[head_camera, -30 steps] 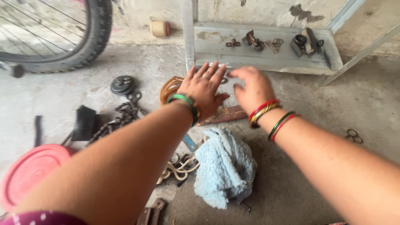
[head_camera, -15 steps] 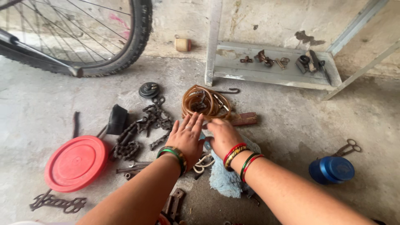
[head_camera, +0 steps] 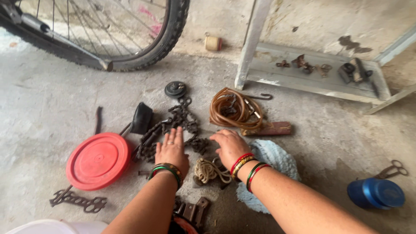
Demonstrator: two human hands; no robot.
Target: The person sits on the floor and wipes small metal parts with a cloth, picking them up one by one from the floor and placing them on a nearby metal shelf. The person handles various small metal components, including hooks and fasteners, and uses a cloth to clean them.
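Grey concrete floor fills the view, dusty and rough, with a pale wall behind it. At the top left stands a bicycle wheel with a black tyre and thin spokes. A small cream spool lies by the wall. To the right, a grey metal shelf sits low on the floor and holds a few small rusty parts.

Both hands are down on the floor, flat and open, holding nothing. The left hand has its fingers spread and rests on a rusty chain, which lies in a dark heap in the middle of the floor. A ring is on 1 finger and green bangles are on the wrist. The right hand lies palm down just beside the chain, with its fingertips near a coil of brown tubing. It wears red, gold and green bangles.

Between the 2 wrists lies a bundle of pale cord. A light blue cloth is under the right forearm. A round red lid lies to the left, touching nothing the hands touch. A flat metal wrench lies below it. Far right sits a blue tin, with scissors just beside it.
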